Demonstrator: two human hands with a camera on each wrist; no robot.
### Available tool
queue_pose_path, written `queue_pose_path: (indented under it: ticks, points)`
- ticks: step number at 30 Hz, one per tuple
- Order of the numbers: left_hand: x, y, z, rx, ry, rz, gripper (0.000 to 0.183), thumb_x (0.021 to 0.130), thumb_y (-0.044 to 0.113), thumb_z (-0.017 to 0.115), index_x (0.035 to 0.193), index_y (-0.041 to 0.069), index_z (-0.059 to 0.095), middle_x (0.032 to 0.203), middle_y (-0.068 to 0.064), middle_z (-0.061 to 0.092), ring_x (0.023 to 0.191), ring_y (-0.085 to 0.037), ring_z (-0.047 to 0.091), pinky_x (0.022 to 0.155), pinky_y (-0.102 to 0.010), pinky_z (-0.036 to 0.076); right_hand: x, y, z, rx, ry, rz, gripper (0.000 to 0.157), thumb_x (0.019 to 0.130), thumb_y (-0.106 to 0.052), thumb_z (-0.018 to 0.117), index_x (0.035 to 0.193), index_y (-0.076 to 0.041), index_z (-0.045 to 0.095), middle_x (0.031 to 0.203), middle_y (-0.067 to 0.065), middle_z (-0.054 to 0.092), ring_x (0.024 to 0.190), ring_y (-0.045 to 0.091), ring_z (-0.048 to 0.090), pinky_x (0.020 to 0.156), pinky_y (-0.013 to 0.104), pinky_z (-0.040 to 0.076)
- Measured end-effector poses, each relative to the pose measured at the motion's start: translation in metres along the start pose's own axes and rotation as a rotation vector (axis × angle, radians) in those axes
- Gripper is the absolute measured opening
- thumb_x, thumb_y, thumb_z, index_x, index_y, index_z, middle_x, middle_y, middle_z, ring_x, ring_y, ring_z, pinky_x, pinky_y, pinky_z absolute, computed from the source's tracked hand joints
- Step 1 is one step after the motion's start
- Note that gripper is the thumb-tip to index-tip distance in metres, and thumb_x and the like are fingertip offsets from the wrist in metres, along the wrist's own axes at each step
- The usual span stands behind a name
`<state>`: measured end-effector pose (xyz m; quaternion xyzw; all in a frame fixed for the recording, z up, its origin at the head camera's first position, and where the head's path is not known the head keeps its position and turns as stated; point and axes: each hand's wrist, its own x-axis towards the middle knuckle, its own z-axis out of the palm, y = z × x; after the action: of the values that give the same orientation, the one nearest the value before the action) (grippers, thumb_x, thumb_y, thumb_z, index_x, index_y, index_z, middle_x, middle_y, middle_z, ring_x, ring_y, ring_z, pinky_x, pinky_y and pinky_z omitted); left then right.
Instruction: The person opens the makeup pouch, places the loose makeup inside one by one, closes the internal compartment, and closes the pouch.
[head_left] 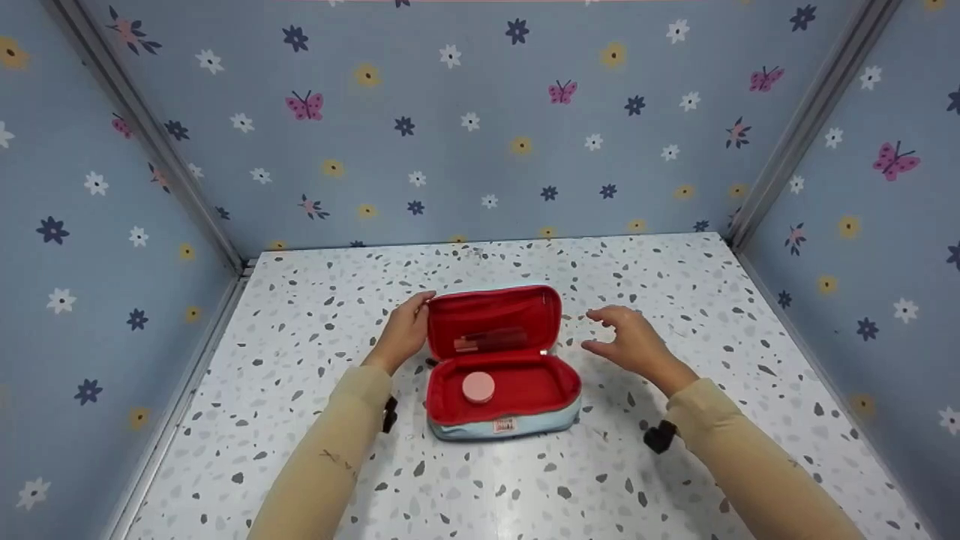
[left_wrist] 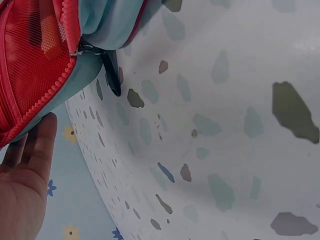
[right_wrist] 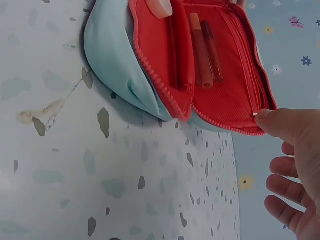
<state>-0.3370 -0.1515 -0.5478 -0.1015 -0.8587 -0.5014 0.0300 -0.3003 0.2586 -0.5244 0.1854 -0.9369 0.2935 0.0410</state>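
Frame-cropped sleeves [head_left: 322,450], left hand [head_left: 403,334] at pouch lid [head_left: 487,307] (fingertips [left_wrist: 48,121] partly hidden)

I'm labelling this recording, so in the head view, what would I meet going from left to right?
Blue floral left side panel → bare left hand → open light-blue fabric pouch with red lining → bare right hand → blue floral right side panel.

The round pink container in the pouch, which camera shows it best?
The head view: the round pink container shows whole there, inside the open pouch. The right wrist view cuts it off at the top; the left wrist view misses it.
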Motion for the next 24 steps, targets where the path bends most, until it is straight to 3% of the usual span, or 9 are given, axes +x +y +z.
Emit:
queue_pose_path:
  ticks: [10, 17, 24]
  points:
    - [0.000, 0.003, 0.001, -0.007, -0.003, -0.001, 0.041, 0.114, 0.004, 0.040, 0.150, -0.007, 0.057, 0.149, -0.029, 0.064, 0.138, -0.041, 0.064, 0.119, -0.054, 0.051, -0.015, 0.024, -0.012, 0.007, 0.026, 0.061, 0.054, 0.093, -0.016, 0.087, 0.139, 0.004, 0.069, 0.134, 0.026, 0.073, 0.121, 0.046, 0.070, 0.100, 0.061, 0.061]
    - [-0.001, 0.003, 0.001, -0.015, -0.007, -0.021, 0.042, 0.115, 0.005, 0.040, 0.152, -0.006, 0.056, 0.150, -0.027, 0.063, 0.139, -0.040, 0.063, 0.121, -0.053, 0.050, -0.021, 0.040, -0.014, -0.004, 0.070, 0.053, 0.054, 0.093, -0.014, 0.086, 0.139, 0.007, 0.068, 0.133, 0.028, 0.072, 0.125, 0.048, 0.068, 0.104, 0.063, 0.057]
    - [-0.002, 0.002, -0.001, 0.005, -0.017, 0.007, 0.042, 0.115, 0.004, 0.038, 0.152, -0.008, 0.055, 0.149, -0.030, 0.063, 0.138, -0.042, 0.064, 0.118, -0.054, 0.052, -0.027, 0.051, -0.010, -0.053, 0.049, 0.135, 0.061, 0.094, -0.020, 0.085, 0.145, 0.006, 0.063, 0.150, 0.034, 0.059, 0.143, 0.054, 0.053, 0.120, 0.069, 0.043]
